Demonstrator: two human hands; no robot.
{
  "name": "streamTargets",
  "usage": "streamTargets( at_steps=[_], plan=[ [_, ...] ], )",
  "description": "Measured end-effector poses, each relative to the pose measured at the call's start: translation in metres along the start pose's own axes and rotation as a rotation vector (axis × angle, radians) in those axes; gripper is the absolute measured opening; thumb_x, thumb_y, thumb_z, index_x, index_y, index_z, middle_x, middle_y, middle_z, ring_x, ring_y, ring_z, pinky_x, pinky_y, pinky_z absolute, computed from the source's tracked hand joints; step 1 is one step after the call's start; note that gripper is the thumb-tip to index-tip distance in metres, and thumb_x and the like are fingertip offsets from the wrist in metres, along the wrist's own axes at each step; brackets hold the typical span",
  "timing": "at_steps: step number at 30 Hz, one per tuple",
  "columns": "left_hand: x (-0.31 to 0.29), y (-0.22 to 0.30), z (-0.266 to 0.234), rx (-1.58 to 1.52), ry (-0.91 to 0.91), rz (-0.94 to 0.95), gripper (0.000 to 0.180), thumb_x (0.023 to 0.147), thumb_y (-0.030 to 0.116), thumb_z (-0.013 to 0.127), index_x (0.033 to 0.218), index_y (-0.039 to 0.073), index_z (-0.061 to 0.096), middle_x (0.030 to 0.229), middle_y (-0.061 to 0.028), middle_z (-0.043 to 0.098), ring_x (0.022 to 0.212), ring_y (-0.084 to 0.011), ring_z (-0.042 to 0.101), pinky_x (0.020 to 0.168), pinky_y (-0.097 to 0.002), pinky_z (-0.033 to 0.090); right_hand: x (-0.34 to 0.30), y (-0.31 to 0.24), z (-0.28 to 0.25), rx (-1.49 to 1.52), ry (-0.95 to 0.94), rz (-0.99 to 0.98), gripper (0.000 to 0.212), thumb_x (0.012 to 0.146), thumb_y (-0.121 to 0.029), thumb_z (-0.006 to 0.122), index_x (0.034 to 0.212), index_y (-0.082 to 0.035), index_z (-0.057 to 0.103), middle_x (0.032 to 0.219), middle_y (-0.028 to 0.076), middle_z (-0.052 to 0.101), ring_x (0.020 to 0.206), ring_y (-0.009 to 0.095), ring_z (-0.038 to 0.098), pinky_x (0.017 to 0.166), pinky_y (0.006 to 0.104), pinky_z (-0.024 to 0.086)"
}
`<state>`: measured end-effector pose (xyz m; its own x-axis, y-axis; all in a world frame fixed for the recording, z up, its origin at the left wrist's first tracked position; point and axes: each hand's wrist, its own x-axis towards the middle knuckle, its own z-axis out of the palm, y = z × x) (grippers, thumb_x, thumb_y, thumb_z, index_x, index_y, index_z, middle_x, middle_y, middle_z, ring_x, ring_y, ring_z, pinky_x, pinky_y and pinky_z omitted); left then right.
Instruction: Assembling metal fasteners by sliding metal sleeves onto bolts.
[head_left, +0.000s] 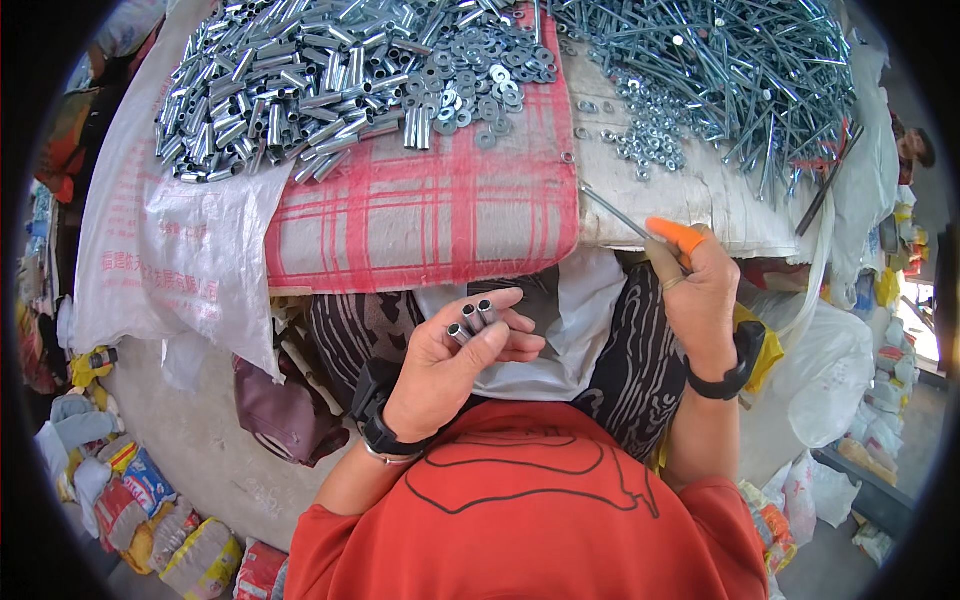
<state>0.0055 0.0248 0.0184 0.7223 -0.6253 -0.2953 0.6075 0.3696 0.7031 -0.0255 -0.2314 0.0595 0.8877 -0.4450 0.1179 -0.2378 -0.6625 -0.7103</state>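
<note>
Tubes (470,321) in the left hand (445,355), slender metal rod (614,211) in the right hand (700,295).
The left grip is clamped on three tubes beneath the thumb; the right grip pinches the rod, which slants forward-left over the cloth-covered table (430,225). Steady thumb pressure should keep the tubes aligned.

Tubes (474,322) in left hand (440,362): lower ends hidden by the grip.
Metal rod (615,212): near end hidden in right hand (702,290).
Orange piece (676,235): partly covered; handle or finger cover, cannot tell.
Tube pile (310,85): cut off by upper edge.
Nuts (650,135): threads too small to tell.
</note>
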Motion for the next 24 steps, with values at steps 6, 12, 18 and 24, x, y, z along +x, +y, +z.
streamTargets(
  at_steps=[6,12,18,24],
  plan=[
    [-0.006,0.003,0.01,0.293,0.139,0.03,0.035,0.099,0.011,0.052,0.132,0.002,0.051,0.108,-0.0152,0.063,0.088,-0.0247,0.069,0.078,-0.0342,0.057,-0.027,-0.015,-0.007,0.406,-0.298,-0.211,0.023,0.081,0.001,0.07,0.103,-0.005,0.071,0.075,0.003,0.058,0.06,0.012,0.052,0.057,0.0248,0.042],
    [-0.004,0.007,0.01,0.912,0.177,0.27,0.044,0.087,-0.007,0.059,0.129,0.006,0.056,0.096,-0.0097,0.061,0.077,-0.0195,0.067,0.07,-0.029,0.053,-0.038,-0.031,-0.005,0.268,-0.436,-0.256,0.025,0.08,0.002,0.07,0.104,-0.007,0.072,0.072,0.006,0.054,0.058,0.016,0.053,0.052,0.0268,0.041],
    [-0.004,0.009,0.006,1.406,0.148,0.514,0.062,0.068,-0.017,0.058,0.125,0.006,0.059,0.091,-0.0131,0.056,0.073,-0.0271,0.061,0.065,-0.0327,0.05,-0.037,-0.036,0.002,0.118,-0.627,-0.362,0.04,0.082,-0.005,0.068,0.122,-0.012,0.063,0.077,0.012,0.054,0.06,0.028,0.056,0.054,0.0346,0.045],
    [0.004,0.021,0.004,0.971,-0.019,0.318,0.057,0.075,-0.012,0.055,0.131,0.003,0.056,0.105,-0.0141,0.064,0.084,-0.0193,0.063,0.076,-0.0297,0.051,-0.048,-0.015,0.017,0.429,-0.638,-0.218,0.038,0.092,-0.011,0.059,0.129,-0.013,0.058,0.086,0.014,0.059,0.068,0.028,0.057,0.063,0.0337,0.047]
  ],
)
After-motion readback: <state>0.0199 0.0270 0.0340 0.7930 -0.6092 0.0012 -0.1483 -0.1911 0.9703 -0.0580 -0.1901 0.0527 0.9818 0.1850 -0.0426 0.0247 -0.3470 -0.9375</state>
